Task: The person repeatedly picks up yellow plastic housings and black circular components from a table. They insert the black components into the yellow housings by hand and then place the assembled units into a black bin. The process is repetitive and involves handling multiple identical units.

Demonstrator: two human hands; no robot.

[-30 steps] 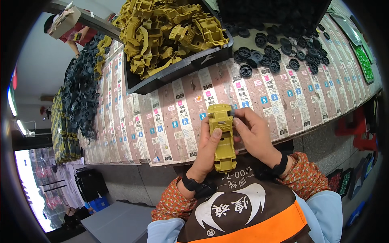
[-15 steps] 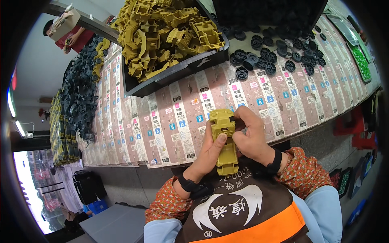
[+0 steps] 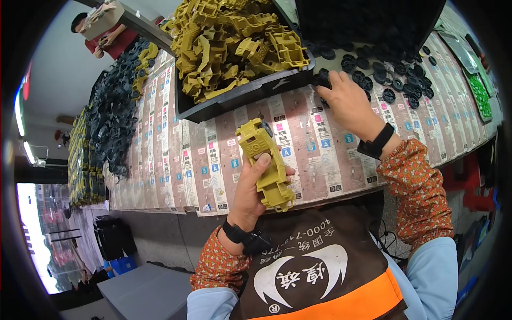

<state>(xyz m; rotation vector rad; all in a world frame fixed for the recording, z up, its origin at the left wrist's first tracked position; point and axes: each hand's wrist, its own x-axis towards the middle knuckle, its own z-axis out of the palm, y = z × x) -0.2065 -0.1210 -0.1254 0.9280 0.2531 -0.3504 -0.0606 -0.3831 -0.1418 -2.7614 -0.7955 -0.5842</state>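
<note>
My left hand (image 3: 250, 184) is closed around a mustard-yellow toy car body (image 3: 271, 176), thumb pressed on its face and fingers round its far side. A dark wheel (image 3: 265, 128) shows at the body's upper right edge. Stretched out over the table, my right hand (image 3: 349, 104) has thumb and forefinger apart at a black toy wheel (image 3: 321, 79), at the near left side of the loose wheels (image 3: 410, 80). Whether the fingertips touch that wheel is hard to tell.
A black crate (image 3: 250, 90) heaped with yellow car bodies (image 3: 213, 48) stands at the back. Dark parts (image 3: 112, 112) are piled along the left, beside rows of yellow-and-black pieces (image 3: 85, 160). A green tray (image 3: 478, 96) lies far right. Another person (image 3: 109, 40) works at the far left.
My right hand has left the car body and moved up and right to the loose wheels. My left hand has shifted left with the body, now tilted.
</note>
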